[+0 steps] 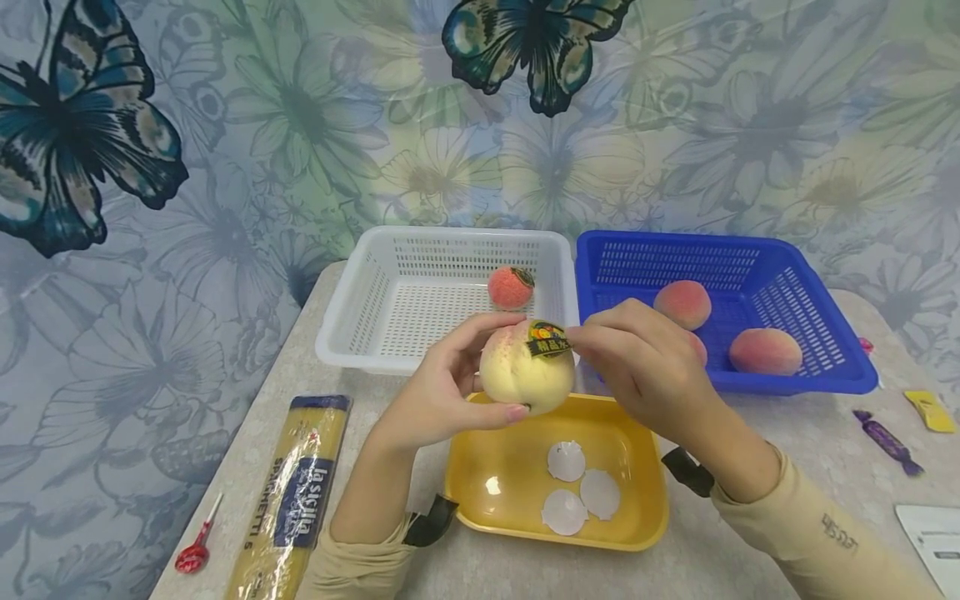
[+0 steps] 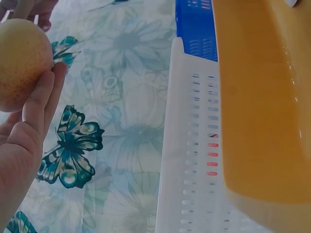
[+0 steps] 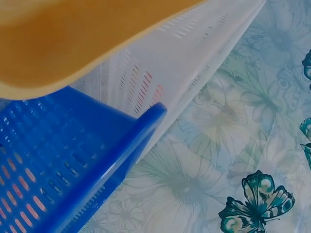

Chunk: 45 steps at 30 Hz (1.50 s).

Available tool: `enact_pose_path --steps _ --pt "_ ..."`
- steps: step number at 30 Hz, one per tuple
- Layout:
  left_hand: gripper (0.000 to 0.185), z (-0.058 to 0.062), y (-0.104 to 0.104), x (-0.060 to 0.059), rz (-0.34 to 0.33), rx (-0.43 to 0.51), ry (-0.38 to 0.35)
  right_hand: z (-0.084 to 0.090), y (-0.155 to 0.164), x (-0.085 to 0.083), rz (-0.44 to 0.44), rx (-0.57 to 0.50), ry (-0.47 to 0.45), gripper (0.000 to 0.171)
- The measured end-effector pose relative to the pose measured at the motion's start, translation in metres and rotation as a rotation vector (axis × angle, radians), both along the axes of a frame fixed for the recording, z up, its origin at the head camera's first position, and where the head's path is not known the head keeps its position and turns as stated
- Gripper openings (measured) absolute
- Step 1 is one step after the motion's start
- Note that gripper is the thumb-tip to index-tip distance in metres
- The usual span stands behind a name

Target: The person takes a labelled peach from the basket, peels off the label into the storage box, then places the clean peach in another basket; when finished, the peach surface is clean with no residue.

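My left hand [image 1: 442, 383] grips a pale yellow peach [image 1: 517, 375] over the yellow tray, fingers behind it and thumb along its lower front. A black and gold fruit sticker [image 1: 549, 340] lies on the peach's upper right side. My right hand [image 1: 645, 367] pinches that sticker at its right end with thumb and forefinger. In the left wrist view the peach [image 2: 22, 65] rests against the fingers of the left hand [image 2: 29, 131]. Neither hand shows in the right wrist view.
The yellow tray [image 1: 487, 525] holds several round white papers [image 1: 566, 461]. Behind it are a white basket [image 1: 360, 292] with one stickered reddish peach [image 1: 510, 288] and a blue basket [image 1: 817, 350] with several peaches. Spaghetti [image 1: 292, 500] and a red lollipop [image 1: 193, 557] lie left, wrapped candies [image 1: 888, 442] right.
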<state>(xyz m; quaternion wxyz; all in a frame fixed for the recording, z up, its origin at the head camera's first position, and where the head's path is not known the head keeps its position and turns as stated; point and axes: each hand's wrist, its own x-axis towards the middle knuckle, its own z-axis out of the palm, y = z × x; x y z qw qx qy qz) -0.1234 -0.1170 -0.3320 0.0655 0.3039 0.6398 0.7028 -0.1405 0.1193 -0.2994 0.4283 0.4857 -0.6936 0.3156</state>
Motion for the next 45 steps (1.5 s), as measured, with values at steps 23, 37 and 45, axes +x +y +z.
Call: enact_pose_path --steps 23,37,45 --pt "0.080 0.000 0.001 0.002 -0.068 0.016 -0.036 0.004 0.005 0.002 0.135 -0.126 -0.317 0.029" --pt "0.082 0.001 -0.007 0.002 -0.015 0.060 0.001 -0.005 0.032 0.021 0.074 -0.142 -0.596 0.030" --pt "0.083 0.001 -0.018 0.000 0.041 0.124 -0.052 -0.042 0.055 0.040 -0.088 0.041 -0.812 0.043"
